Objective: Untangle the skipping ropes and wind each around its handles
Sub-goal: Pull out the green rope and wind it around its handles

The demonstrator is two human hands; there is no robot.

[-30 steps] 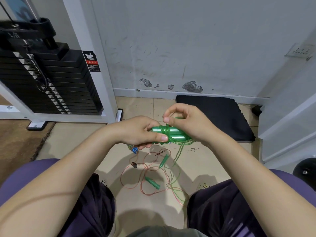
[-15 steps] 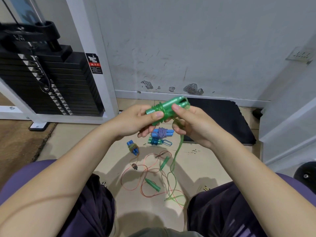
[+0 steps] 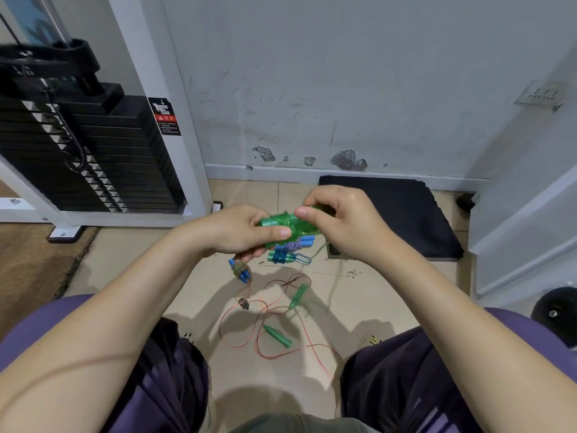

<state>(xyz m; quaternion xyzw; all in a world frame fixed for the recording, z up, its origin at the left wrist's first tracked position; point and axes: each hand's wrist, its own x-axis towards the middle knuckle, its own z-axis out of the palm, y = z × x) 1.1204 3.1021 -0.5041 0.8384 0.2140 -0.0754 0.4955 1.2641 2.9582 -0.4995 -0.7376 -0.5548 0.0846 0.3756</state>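
We find the green handles [image 3: 282, 227] gripped in the left hand [image 3: 240, 231] above the floor [image 3: 368, 295]; the right hand [image 3: 340, 223] pinches the rope. We judge the rope light, springy, slippery: keep tension.

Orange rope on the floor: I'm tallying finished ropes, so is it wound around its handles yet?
No: the orange rope lies in loose loops on the floor, its green handles apart.

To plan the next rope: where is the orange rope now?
The orange rope lies loose on the floor between the person's knees, below both hands.
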